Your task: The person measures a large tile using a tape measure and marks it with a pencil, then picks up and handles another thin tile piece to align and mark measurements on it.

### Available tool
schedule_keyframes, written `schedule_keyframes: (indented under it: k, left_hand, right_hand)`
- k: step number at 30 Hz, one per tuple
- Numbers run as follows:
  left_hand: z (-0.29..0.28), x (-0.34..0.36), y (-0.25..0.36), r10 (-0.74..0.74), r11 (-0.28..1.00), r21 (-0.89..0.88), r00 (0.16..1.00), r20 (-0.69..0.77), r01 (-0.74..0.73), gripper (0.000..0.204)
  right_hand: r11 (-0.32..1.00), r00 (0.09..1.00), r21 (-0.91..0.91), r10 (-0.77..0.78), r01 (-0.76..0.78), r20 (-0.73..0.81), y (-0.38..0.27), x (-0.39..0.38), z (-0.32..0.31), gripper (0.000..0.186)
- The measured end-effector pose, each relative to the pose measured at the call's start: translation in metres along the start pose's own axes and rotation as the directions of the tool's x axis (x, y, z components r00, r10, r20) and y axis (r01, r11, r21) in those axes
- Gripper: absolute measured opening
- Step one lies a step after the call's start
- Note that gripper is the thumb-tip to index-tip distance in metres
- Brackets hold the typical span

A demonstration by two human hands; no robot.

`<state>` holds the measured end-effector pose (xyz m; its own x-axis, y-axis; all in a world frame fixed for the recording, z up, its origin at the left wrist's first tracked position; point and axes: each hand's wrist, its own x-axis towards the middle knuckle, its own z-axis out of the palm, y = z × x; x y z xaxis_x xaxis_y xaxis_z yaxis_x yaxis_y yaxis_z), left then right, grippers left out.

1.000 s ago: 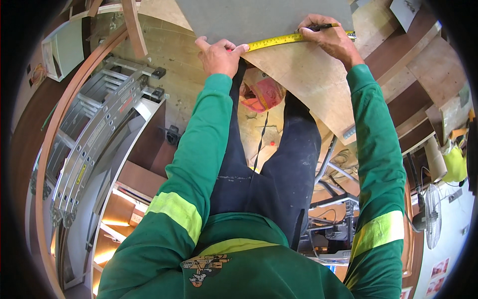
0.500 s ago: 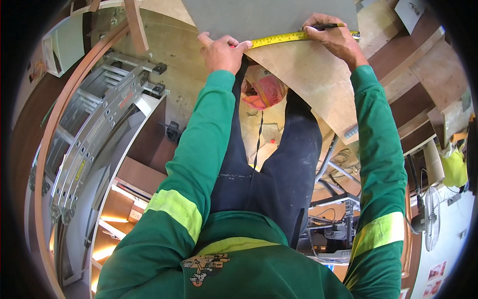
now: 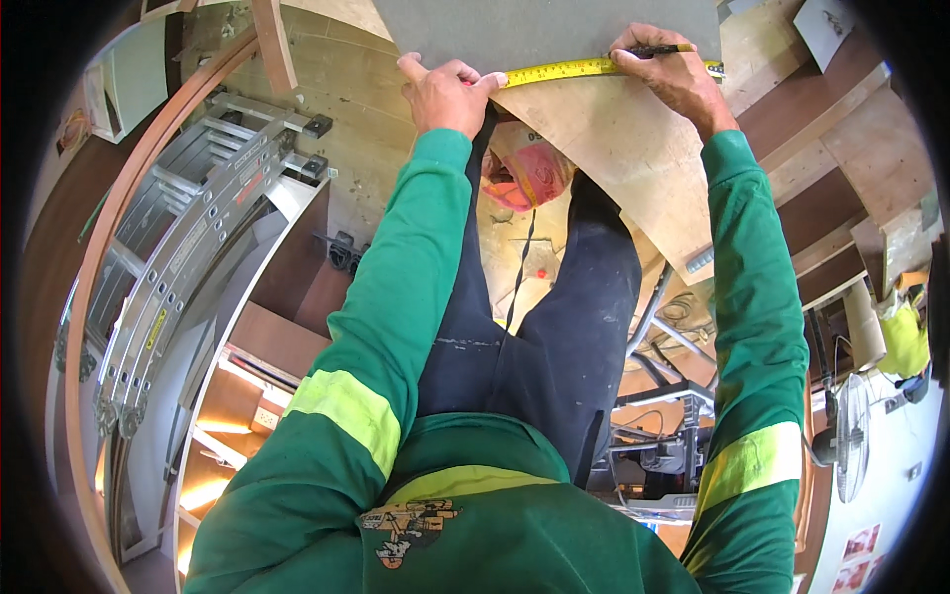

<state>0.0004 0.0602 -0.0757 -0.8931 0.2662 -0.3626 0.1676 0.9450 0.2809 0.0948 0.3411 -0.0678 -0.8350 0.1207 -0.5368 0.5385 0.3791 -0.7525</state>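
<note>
A yellow tape measure (image 3: 554,71) is stretched across the near edge of a grey board (image 3: 554,28), its blade slightly bowed. At the board's left corner, my left hand (image 3: 447,96) is closed on one end of the tape, thumb pressed on the blade. My right hand (image 3: 675,81) pinches a dark pencil-like marking tool (image 3: 661,49), with its fingertips also on the tape near the board's right side. A short piece of blade shows beyond that hand. My left palm and what lies under it are hidden.
Below the board is a light wooden panel (image 3: 594,134). A pink and white bag (image 3: 524,170) stands on the floor between my legs. Folded aluminium ladders (image 3: 188,257) and a curved wooden strip (image 3: 139,188) fill the left; a fan (image 3: 853,436) stands at right.
The view has shifted slightly, and both hands appear a little to the right. Their hold on the tape and the marking tool looks the same.
</note>
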Motion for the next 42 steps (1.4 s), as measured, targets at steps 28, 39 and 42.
schedule_keyframes:
  k: [28, 39, 42]
  left_hand:
    - [-0.003, 0.001, 0.011, -0.070, 0.995, -0.057, 0.993, 0.092, 0.076, 0.038]
    - [-0.003, 0.004, 0.015, -0.072, 0.997, 0.017, 0.988, 0.137, 0.070, 0.034]
    - [-0.007, 0.007, 0.007, -0.061, 0.998, 0.031, 0.991, 0.116, 0.058, 0.035]
  right_hand:
    - [0.708, 0.741, 0.705, 0.452, 0.041, -0.497, 0.026, -0.102, 0.014, 0.025]
    - [0.342, 0.646, 0.924, 0.747, -0.170, -0.158, -0.006, -0.255, 0.175, 0.019]
    - [0.545, 0.633, 0.811, 0.709, -0.213, -0.310, -0.042, -0.249, 0.181, 0.019]
